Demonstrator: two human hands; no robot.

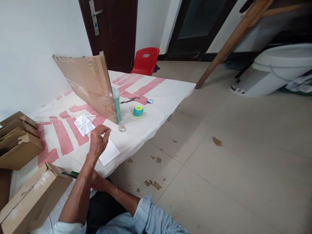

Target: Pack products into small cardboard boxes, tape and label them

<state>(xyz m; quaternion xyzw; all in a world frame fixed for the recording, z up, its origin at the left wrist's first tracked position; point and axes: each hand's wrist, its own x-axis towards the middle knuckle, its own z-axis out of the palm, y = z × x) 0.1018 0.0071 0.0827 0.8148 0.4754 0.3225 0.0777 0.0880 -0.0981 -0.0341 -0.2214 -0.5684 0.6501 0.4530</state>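
My left hand (98, 139) is raised above the table's near edge, its fingers curled together in a pinch. Whatever it may hold is too small to make out. Beneath and beside it lie a blank white sheet (110, 152) and a white card (84, 125) covered with small drawn marks. Just past the fingertips sits a small clear, brownish lump (122, 128). My right hand (97, 181) is low at the table edge, partly behind my left forearm, with its fingers hidden. Left of that forearm, a dark green object (73, 174) shows beside a cardboard box (36, 195).
An upright cardboard panel (90, 84) stands on the table (175, 89), partly covering a green bottle (117, 104). Nearby are a teal speaker-like object (138, 111), a pen (129, 100) and a blue-white disc (150, 101). Cardboard scraps (157, 185) litter the floor; a red chair (146, 61) stands behind.
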